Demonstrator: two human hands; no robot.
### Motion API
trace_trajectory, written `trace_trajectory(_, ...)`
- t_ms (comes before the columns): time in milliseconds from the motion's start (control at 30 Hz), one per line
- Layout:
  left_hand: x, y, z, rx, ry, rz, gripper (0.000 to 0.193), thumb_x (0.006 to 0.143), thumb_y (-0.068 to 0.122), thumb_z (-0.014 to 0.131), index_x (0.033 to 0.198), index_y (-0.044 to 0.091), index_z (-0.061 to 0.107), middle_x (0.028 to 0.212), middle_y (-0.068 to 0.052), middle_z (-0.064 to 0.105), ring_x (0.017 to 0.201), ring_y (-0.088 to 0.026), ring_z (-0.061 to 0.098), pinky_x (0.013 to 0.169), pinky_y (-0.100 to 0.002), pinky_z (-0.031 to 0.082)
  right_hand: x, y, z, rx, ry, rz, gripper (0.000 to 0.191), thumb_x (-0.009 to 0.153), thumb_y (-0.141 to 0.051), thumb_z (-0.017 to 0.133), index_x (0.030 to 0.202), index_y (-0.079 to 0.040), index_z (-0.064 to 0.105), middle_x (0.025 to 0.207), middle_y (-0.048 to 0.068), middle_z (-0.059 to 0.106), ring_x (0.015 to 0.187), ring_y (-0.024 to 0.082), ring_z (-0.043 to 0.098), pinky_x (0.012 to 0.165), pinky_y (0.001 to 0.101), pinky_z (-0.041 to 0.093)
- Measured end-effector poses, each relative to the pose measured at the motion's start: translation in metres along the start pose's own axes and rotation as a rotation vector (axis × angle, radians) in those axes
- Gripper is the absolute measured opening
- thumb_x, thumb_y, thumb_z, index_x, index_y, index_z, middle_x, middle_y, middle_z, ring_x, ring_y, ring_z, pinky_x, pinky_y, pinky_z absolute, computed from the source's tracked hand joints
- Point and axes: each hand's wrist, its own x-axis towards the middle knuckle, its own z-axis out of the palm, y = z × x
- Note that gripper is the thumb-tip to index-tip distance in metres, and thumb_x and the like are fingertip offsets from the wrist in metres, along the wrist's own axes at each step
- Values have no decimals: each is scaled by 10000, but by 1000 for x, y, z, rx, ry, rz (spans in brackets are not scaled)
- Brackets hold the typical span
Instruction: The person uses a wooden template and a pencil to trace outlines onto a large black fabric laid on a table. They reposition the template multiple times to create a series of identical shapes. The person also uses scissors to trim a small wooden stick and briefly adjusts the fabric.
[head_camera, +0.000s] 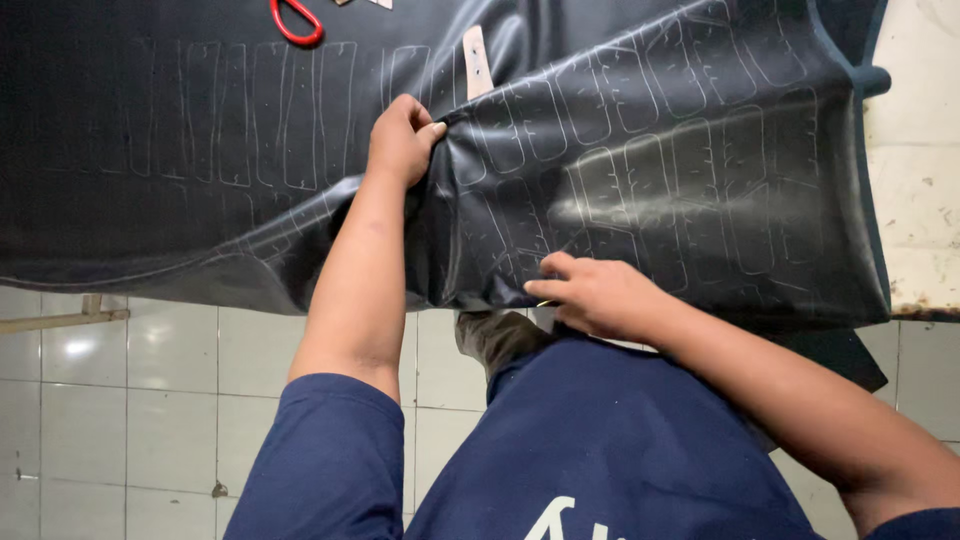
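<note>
**K:** Head view, nearest first: navy shirt (600, 450) fills the near edge, pale print on it cut off at the bottom. Both arms reach away from it over the table edge.

**R:** What's in hand?

**K:** Dark leather-like sheet (650, 170), spread across the far half and draped over the near edge. It carries rows of pale traced outlines, packed side by side, probably to save material. Left hand (402, 140) is clenched on a pinched-up fold near the sheet's middle; creases fan out from that pinch, so the person seems to be lifting or tensioning the sheet there.

**R:** Right hand?

**K:** Right hand (598, 295) lies on the near edge of the sheet, right of the left forearm, fingers curled and pointing left. A small yellowish glint shows under the fingers. Can't tell if that's a tool or whether the hand is grasping anything or just pressing the edge down.

**R:** Anything else on the sheet?

**K:** Red scissor handles (295, 22) at the far left, blades cut off by the frame top. Small tan strip (477, 62) with holes lies far of the left hand, looks like a template. Far right, worn pale tabletop (920, 170) shows past the sheet.

**R:** Hidden bits?

**K:** Sheet runs out of frame far and left, full extent unknown. Table under it is covered. White tiled floor (130, 420) shows near left. Brownish thing (495, 338) below the edge, maybe a shoe, unclear.
</note>
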Motion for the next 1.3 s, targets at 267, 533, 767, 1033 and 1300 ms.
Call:
trace_trajectory(267, 4, -2, -25, -41, -69, -14, 245, 823, 194, 840, 863, 60, 639, 839, -83, 712, 776, -217, 673, 743, -358, 538, 28, -21, -2, 33, -121, 102, 590, 767, -240, 778, 1342, -243, 647, 1308, 52, 544, 1002, 281, 679, 795, 421, 562)
trace_trajectory(533, 8, -5, -37, -27, -101, -44, 247, 806, 211, 844, 841, 65, 648, 828, -76, 715, 776, -216, 677, 748, -357, 533, 47, -23, -2, 128, -137, 195, 357, 830, -307, 731, 1177, -223, 723, 1224, 25, 587, 987, 272, 683, 838, 418, 549)
trace_trajectory(767, 15, -11, -42, -27, -144, -31, 260, 789, 239, 850, 847, 75, 656, 818, -67, 719, 766, -218, 682, 738, -354, 539, 60, -27, -2, 132, -134, 232, 324, 847, -333, 718, 1143, -204, 737, 1205, 24, 589, 1012, 276, 669, 858, 419, 541)
trace_trajectory(1033, 14, -13, -46, -23, -136, -48, 263, 799, 267, 841, 860, 82, 664, 810, -69, 723, 758, -224, 686, 723, -366, 532, 68, -43, -13, 178, -92, 337, 344, 901, -348, 694, 1218, -218, 716, 1180, 29, 622, 1011, 262, 691, 863, 409, 552)
trace_trajectory(1300, 16, -5, -39, 25, -157, -49, 272, 819, 291, 829, 863, 78, 666, 807, -78, 725, 755, -234, 694, 723, -374, 532, 64, -29, -19, 191, 158, 244, 524, 801, -275, 778, 1301, -186, 649, 1375, 56, 540, 1062, 294, 671, 856, 439, 540)
